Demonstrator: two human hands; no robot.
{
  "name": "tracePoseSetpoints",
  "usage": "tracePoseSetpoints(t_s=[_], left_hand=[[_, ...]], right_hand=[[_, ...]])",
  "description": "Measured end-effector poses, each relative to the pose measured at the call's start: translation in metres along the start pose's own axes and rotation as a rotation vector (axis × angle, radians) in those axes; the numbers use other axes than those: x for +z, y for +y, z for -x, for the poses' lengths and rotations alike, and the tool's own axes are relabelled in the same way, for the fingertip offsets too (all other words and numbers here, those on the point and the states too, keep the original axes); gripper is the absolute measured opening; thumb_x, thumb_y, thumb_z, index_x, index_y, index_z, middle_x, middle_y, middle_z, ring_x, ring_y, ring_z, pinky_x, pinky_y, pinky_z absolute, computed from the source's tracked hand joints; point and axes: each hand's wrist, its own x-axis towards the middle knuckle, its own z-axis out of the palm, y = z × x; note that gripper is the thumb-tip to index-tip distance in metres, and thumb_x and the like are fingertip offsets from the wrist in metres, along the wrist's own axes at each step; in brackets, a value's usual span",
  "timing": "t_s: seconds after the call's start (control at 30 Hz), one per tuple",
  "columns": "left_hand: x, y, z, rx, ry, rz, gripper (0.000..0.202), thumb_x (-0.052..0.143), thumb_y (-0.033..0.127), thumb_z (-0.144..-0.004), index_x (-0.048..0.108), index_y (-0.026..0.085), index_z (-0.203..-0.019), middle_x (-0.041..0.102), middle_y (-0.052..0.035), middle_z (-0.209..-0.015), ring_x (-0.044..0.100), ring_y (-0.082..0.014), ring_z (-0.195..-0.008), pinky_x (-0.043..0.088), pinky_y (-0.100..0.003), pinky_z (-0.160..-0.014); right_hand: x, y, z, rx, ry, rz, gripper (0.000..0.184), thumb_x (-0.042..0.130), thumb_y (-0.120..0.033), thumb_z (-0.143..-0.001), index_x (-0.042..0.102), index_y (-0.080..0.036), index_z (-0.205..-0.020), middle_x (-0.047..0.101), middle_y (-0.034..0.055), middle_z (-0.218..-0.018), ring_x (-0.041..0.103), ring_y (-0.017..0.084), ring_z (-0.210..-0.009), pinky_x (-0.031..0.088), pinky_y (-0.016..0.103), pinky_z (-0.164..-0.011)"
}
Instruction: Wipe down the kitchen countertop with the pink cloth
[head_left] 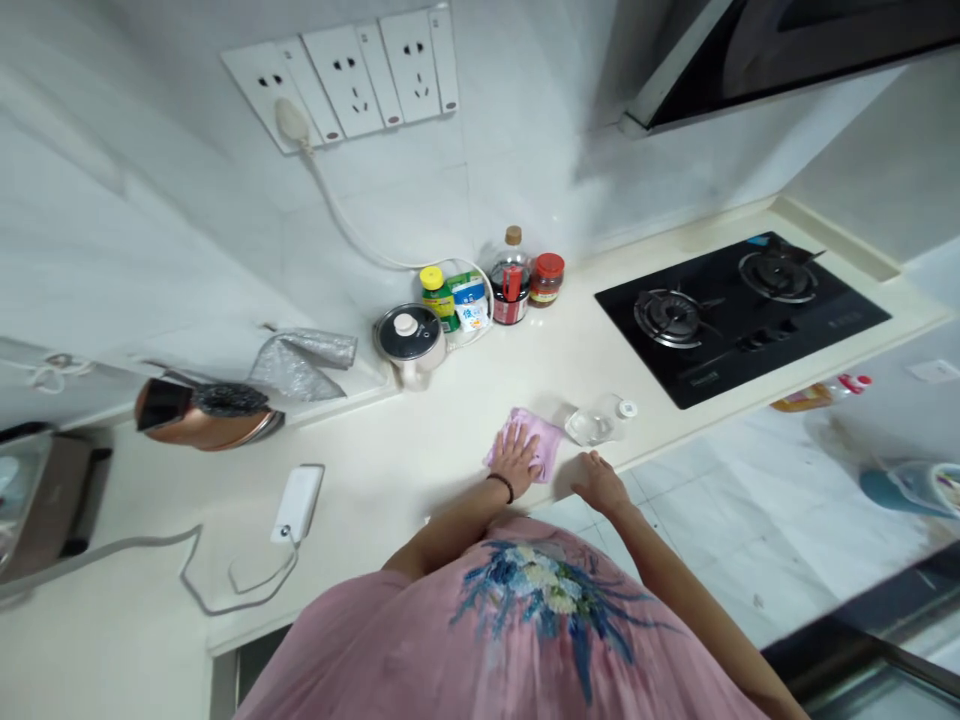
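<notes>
A pink cloth [551, 445] lies on the pale countertop [457, 430]. Pressed flat on its left part is my left hand [516, 456], fingers spread and a dark bracelet at the wrist. My right hand [600, 484] rests at the counter's front edge with its fingers curled in; nothing shows in them. Just beyond that hand is a clear container [590, 426], lying beside a small white round cap or lid [627, 408]. The container's exact kind is hard to make out.
Behind stand a small electric pot [410, 335], a yellow-capped jar [437, 295], a dark sauce bottle [510, 290] and a red-lidded jar [547, 280]. A gas hob [720, 330] is at right. A white power bank [297, 503] with a cable and a copper-coloured pan [202, 425] are at left.
</notes>
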Motion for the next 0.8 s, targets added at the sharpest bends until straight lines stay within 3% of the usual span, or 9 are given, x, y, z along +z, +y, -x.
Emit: tracePoseSetpoints(t_s=[0.1, 0.27, 0.33, 0.4, 0.5, 0.6, 0.7, 0.8], left_hand=[[-0.026, -0.049, 0.026, -0.23, 0.018, 0.0, 0.077, 0.047, 0.051, -0.101, 0.026, 0.027, -0.172, 0.007, -0.0097, -0.179, -0.003, -0.0345, -0.165, 0.006, -0.066, -0.13], [-0.09, -0.16, 0.089, -0.745, 0.054, -0.018, 0.074, 0.036, 0.049, -0.105, 0.022, 0.022, -0.173, 0.001, -0.0115, -0.179, -0.002, -0.0341, -0.165, 0.01, -0.061, -0.13], [-0.102, -0.193, 0.128, -0.899, 0.092, -0.02, 0.074, 0.032, 0.05, -0.106, 0.02, 0.02, -0.173, 0.001, -0.0132, -0.179, -0.001, -0.0344, -0.165, 0.013, -0.061, -0.13], [-0.102, -0.21, 0.167, -0.99, 0.117, -0.027, 0.073, 0.03, 0.049, -0.107, 0.019, 0.019, -0.173, 0.001, -0.0144, -0.179, -0.001, -0.0349, -0.165, 0.014, -0.061, -0.13], [-0.083, -0.204, 0.215, -1.011, 0.104, -0.052, 0.073, 0.029, 0.047, -0.107, 0.02, 0.018, -0.173, 0.0, -0.0143, -0.179, -0.002, -0.0361, -0.165, 0.013, -0.06, -0.13], [-0.056, -0.173, 0.243, -0.907, 0.041, -0.083, 0.073, 0.033, 0.048, -0.105, 0.021, 0.021, -0.173, 0.002, -0.0094, -0.18, -0.005, -0.0351, -0.165, 0.009, -0.059, -0.132], [-0.036, -0.137, 0.245, -0.737, -0.016, -0.102, 0.075, 0.039, 0.051, -0.103, 0.027, 0.024, -0.172, 0.005, -0.0071, -0.18, -0.005, -0.0366, -0.164, 0.006, -0.058, -0.133], [-0.028, -0.1, 0.215, -0.515, -0.042, -0.089, 0.078, 0.045, 0.052, -0.101, 0.034, 0.018, -0.17, 0.009, -0.014, -0.179, 0.0, -0.044, -0.163, 0.008, -0.065, -0.131]], right_hand=[[0.003, 0.003, -0.003, -0.01, -0.027, 0.082, 0.06, 0.076, -0.029, -0.072, 0.062, -0.02, -0.13, 0.062, 0.0173, -0.144, 0.058, 0.034, -0.133, 0.047, 0.044, -0.111], [0.005, 0.004, -0.009, -0.02, -0.038, 0.161, 0.051, 0.075, -0.033, -0.074, 0.062, -0.02, -0.122, 0.065, 0.0161, -0.133, 0.063, 0.033, -0.121, 0.049, 0.045, -0.105], [0.006, 0.003, -0.011, -0.016, -0.036, 0.162, 0.051, 0.076, -0.034, -0.072, 0.062, -0.019, -0.12, 0.066, 0.0164, -0.13, 0.063, 0.034, -0.12, 0.05, 0.045, -0.102], [0.007, 0.003, -0.011, -0.017, -0.034, 0.149, 0.053, 0.077, -0.033, -0.071, 0.062, -0.018, -0.119, 0.065, 0.0175, -0.13, 0.063, 0.035, -0.12, 0.049, 0.045, -0.101], [0.008, 0.003, -0.009, -0.021, -0.023, 0.141, 0.056, 0.079, -0.032, -0.07, 0.061, -0.017, -0.121, 0.062, 0.0202, -0.135, 0.06, 0.035, -0.125, 0.047, 0.043, -0.102], [0.009, 0.003, -0.007, -0.027, -0.024, 0.157, 0.059, 0.08, -0.032, -0.072, 0.059, -0.015, -0.124, 0.059, 0.0224, -0.14, 0.056, 0.035, -0.129, 0.045, 0.044, -0.104], [0.009, 0.002, -0.007, -0.031, -0.031, 0.167, 0.058, 0.079, -0.032, -0.073, 0.059, -0.014, -0.125, 0.059, 0.023, -0.139, 0.056, 0.035, -0.129, 0.044, 0.044, -0.106], [0.01, 0.002, -0.01, -0.019, -0.036, 0.171, 0.058, 0.08, -0.032, -0.072, 0.06, -0.013, -0.123, 0.061, 0.0237, -0.136, 0.058, 0.036, -0.127, 0.044, 0.045, -0.105]])
